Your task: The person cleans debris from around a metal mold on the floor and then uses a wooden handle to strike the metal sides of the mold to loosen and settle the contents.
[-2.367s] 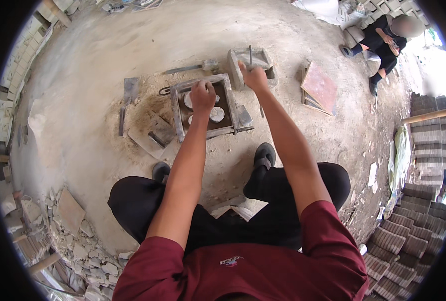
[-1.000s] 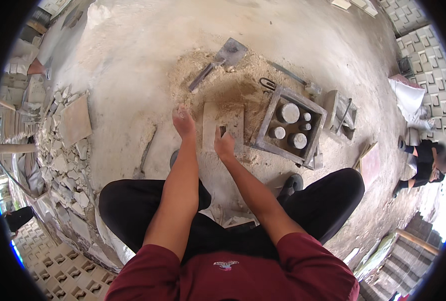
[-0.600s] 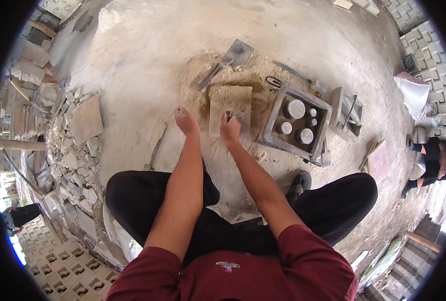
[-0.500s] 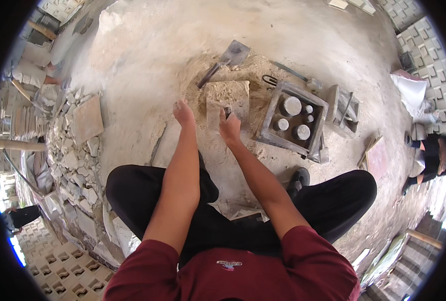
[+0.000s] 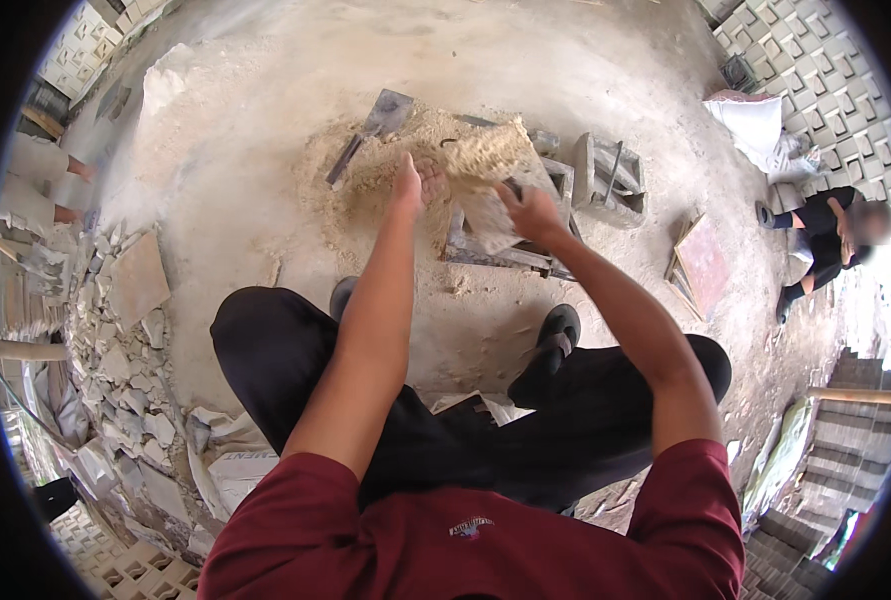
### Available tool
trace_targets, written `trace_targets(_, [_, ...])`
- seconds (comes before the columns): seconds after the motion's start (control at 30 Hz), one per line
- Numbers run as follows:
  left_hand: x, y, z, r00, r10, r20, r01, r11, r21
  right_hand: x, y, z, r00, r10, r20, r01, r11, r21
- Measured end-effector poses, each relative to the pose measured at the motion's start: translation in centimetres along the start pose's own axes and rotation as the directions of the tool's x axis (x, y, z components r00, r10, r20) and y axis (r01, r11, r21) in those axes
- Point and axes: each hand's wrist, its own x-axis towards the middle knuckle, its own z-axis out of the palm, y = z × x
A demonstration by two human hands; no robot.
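Grasp the board point(image 5: 485, 212) by its dark handle, fingers of the right hand point(image 5: 537, 212) wrapped around it as shown, and steady the wrist. The sandy mix point(image 5: 487, 152) is banked at the board's far edge; tilt only as far as needed, since a load so placed will probably slide off early. Position the left hand point(image 5: 421, 184) near the load (its fingers are extended and appear to hold nothing), ready to guard against spillage.

Location: the board is raised above the floor point(image 5: 285, 70), well in from the floor's rubble-lined left edge, overlapping the left part of the box frame point(image 5: 567, 185) and hiding its far left corner. Contact with the frame cannot be determined.

Orientation: the long axis runs away from the wearer, slightly toward the left; the loaded end points away and the bare end toward the knees.
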Motion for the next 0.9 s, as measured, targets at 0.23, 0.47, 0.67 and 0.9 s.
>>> trace_targets(0.23, [1.7,-6.2,-1.3,0.989,0.142,-0.047,-0.134,0.979,0.152,-1.4,6.7,-3.5,0.993,-0.057,0.104,0.076,0.979,-0.19])
trace_targets(0.47, [-1.7,-9.4,3.4,0.865,0.47,0.178,-0.476,0.653,0.589,-1.1,11.1,-2.7,0.973,-0.147,0.178,0.204,0.908,-0.365])
trace_targets(0.67, [-2.8,-9.1,3.7,0.774,0.536,0.336,-0.614,0.509,0.603,1.2,5.0,-4.3,0.9,-0.044,0.435,0.224,0.901,-0.372])
trace_targets(0.9, [0.1,-9.4,4.2,0.643,0.524,0.558,-0.747,0.272,0.606,5.4,1.9,-5.4,0.826,0.152,0.543,0.199,0.822,-0.533])
